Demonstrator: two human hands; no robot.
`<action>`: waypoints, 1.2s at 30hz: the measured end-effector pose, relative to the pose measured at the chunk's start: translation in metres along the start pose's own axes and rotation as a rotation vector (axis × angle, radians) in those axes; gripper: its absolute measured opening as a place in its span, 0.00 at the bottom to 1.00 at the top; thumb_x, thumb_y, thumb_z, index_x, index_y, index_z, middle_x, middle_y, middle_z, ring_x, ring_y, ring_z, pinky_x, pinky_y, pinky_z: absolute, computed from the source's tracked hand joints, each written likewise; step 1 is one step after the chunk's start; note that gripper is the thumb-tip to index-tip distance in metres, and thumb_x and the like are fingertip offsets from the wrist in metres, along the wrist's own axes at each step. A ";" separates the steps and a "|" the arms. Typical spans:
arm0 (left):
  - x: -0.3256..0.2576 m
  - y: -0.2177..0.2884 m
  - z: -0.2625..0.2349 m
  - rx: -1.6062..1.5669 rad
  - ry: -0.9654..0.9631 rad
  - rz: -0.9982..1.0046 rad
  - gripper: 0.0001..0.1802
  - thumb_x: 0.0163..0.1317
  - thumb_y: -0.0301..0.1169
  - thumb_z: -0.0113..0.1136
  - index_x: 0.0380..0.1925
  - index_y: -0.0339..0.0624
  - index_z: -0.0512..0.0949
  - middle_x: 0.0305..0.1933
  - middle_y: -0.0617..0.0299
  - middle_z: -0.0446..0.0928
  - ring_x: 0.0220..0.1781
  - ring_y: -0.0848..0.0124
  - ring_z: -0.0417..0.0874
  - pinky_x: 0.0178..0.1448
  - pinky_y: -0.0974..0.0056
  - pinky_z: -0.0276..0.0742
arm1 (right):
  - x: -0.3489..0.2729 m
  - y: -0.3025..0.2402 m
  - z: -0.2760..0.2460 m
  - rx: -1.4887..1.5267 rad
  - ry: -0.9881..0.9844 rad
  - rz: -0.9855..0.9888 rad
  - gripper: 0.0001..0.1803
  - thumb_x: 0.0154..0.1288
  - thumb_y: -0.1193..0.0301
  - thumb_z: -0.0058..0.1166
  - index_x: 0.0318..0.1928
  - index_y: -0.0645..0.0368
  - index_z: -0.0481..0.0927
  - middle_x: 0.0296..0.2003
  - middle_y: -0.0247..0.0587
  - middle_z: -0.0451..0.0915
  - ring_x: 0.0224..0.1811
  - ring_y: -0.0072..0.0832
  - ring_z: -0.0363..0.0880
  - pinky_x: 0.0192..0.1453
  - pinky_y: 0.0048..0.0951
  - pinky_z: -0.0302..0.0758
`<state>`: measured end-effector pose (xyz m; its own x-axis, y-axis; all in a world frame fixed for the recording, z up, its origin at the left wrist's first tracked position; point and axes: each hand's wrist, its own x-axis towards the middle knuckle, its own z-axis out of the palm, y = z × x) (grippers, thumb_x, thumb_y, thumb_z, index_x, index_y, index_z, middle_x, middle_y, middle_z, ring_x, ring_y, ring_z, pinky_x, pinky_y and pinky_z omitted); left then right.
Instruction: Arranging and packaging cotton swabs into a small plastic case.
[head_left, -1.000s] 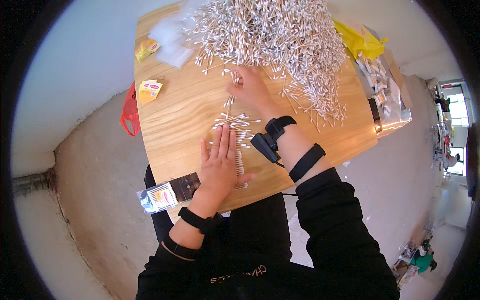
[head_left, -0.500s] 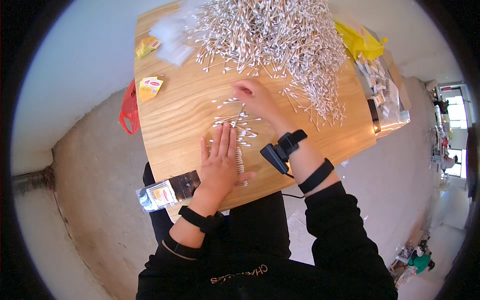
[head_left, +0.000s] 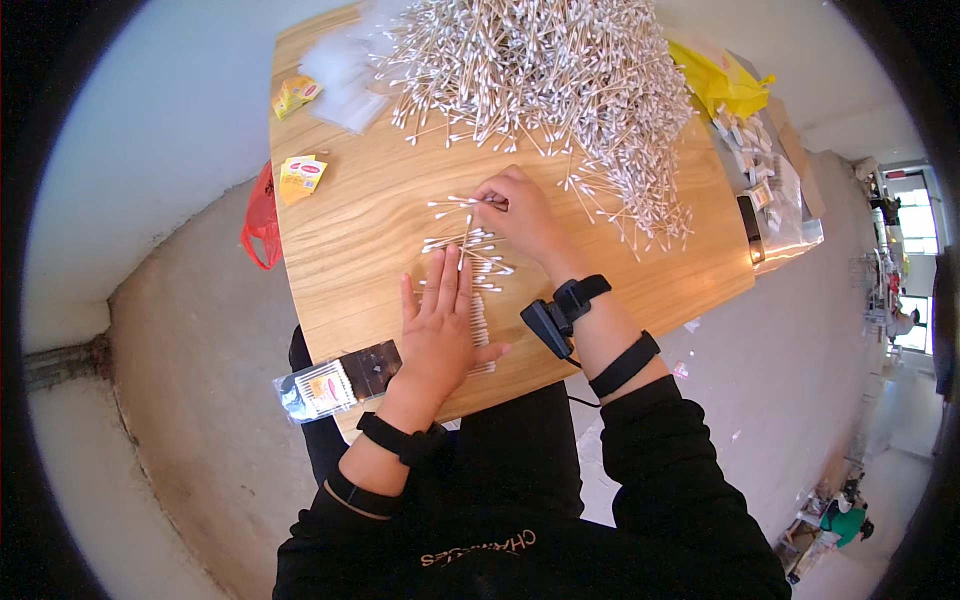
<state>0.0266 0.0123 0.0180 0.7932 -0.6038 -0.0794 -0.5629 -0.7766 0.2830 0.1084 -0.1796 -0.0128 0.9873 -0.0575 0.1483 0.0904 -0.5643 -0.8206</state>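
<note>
A big heap of cotton swabs [head_left: 560, 90] with wooden sticks covers the far part of a wooden table [head_left: 350, 230]. My left hand [head_left: 440, 325] lies flat, fingers apart, on a neat row of swabs [head_left: 478, 325] near the front edge. My right hand [head_left: 515, 210] reaches over a small loose cluster of swabs [head_left: 462, 245] and pinches a few between its fingertips.
A clear packet holding swabs [head_left: 325, 385] hangs over the table's front left edge. Small yellow sachets [head_left: 300, 175] and clear plastic bags [head_left: 345, 75] lie at the far left. A yellow bag [head_left: 720, 85] and a tray of small packets [head_left: 770, 190] sit at the right. A red bag [head_left: 262, 225] hangs off the left side.
My right hand has drawn back from the edge of the heap toward the small cluster in front of my left hand. My left hand has stayed flat in place.
</note>
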 end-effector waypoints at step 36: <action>0.053 -0.037 -0.007 0.028 0.087 -0.132 0.55 0.50 0.61 0.63 0.69 0.34 0.55 0.73 0.43 0.49 0.76 0.49 0.47 0.75 0.43 0.41 | 0.005 0.008 0.006 -0.128 0.251 -0.013 0.05 0.52 0.75 0.62 0.30 0.58 0.80 0.31 0.44 0.75 0.35 0.41 0.76 0.41 0.39 0.73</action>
<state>0.0911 0.0108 0.0095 0.8772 -0.4792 -0.0308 -0.4576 -0.8536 0.2491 0.1148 -0.1795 -0.0219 0.9214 -0.2430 0.3033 0.0695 -0.6648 -0.7438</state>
